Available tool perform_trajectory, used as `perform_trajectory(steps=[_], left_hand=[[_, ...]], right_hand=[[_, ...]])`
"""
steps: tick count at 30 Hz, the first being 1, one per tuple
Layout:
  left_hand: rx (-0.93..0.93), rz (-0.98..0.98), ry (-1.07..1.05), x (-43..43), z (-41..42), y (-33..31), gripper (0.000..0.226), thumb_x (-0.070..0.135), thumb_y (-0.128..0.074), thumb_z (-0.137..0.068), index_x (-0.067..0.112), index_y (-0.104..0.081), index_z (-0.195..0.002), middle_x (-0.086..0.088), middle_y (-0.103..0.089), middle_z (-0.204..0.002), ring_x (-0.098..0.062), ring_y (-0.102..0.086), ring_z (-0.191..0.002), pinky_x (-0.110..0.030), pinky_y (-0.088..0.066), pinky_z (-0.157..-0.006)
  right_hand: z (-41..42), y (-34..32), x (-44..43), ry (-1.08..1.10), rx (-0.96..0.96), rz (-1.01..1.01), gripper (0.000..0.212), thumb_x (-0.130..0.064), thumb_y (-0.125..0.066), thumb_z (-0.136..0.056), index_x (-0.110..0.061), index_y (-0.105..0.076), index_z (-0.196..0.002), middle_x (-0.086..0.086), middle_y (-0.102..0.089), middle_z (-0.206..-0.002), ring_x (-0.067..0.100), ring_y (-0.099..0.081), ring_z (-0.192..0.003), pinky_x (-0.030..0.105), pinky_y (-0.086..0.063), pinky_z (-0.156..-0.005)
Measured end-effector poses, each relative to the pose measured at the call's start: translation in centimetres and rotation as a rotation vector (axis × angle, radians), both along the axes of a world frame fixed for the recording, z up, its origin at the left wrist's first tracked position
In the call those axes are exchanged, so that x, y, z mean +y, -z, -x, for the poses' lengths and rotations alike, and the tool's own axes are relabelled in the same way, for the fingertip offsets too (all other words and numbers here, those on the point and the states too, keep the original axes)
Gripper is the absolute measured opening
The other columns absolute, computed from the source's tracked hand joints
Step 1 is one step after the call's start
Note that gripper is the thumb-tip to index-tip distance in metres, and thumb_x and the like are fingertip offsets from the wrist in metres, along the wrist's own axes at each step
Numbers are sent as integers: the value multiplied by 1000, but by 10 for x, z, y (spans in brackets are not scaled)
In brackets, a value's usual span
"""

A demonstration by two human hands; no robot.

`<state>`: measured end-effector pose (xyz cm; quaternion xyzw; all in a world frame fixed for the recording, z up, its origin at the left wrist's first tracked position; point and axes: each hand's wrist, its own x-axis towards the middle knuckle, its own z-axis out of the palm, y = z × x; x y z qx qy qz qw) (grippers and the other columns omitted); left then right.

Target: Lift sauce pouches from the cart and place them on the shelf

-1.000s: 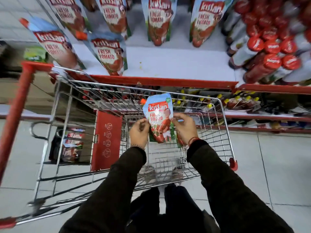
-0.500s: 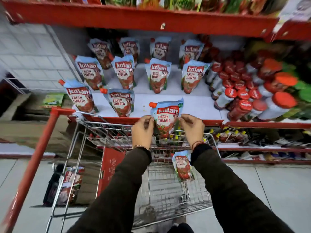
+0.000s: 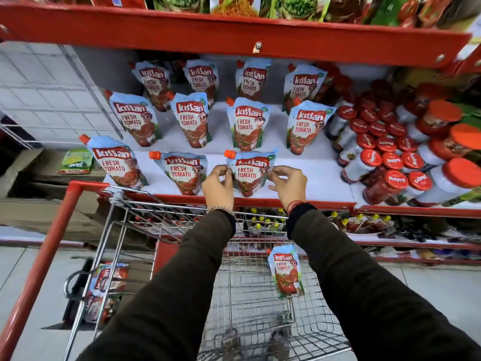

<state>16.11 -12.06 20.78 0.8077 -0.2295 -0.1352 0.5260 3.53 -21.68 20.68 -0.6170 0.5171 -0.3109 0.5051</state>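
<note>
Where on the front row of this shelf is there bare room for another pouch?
Bare white shelf lies between the held pouch and the jars. Left of it, two pouches crowd the row.

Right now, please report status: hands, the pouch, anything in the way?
Left hand and right hand pinch ketchup pouch by its sides. Pouch upright at front of shelf. Nothing in the way.
</note>
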Motion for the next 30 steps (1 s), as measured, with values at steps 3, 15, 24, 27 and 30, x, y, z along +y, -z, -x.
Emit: perform_trajectory(steps=[3,15,24,27,30], left_hand=[[25,10,4,1,0,2,18,10,-56,-96,2,-68,-105,-15,-74,-103,-18,-62,-82,-16,-41,-73],[41,12,28,-1,7,9,26,12,-53,-98,3,-62,-121,-16,-71,-118,-24,-66,-106,-21,-46,-83],[124,55,6,5,27,21,32,7,-52,-97,5,-56,-128,-13,-65,-127,-18,-61,-108,-19,-47,-92],[108,72,-25,6,33,24,28,10,-53,-96,8,-59,-124,-11,-67,-124,-22,-64,-108,-35,-54,-99],[64,100,-45,11,40,34,25,19,-55,-94,17,-62,-118,-4,-69,-119,-25,-67,-107,-45,-57,-95]], right_hand=[[0,2,0,-7,14,5,12,-8,-68,-89,-2,-72,-99,12,-71,-97,34,-73,-90,48,-64,-75],[5,5,-5,-128,101,80,16,-11,-66,-90,-9,-69,-106,11,-73,-109,30,-70,-95,50,-60,-87],[25,11,-3,-196,85,75,25,-6,-63,-90,-11,-68,-115,10,-71,-114,27,-68,-98,48,-59,-90],[31,12,-3,-209,83,72,27,-7,-65,-90,-14,-67,-115,8,-71,-114,23,-67,-96,47,-59,-90],[43,15,-1,-201,72,80,23,-10,-66,-89,-16,-68,-112,4,-72,-112,15,-67,-91,35,-60,-88]])
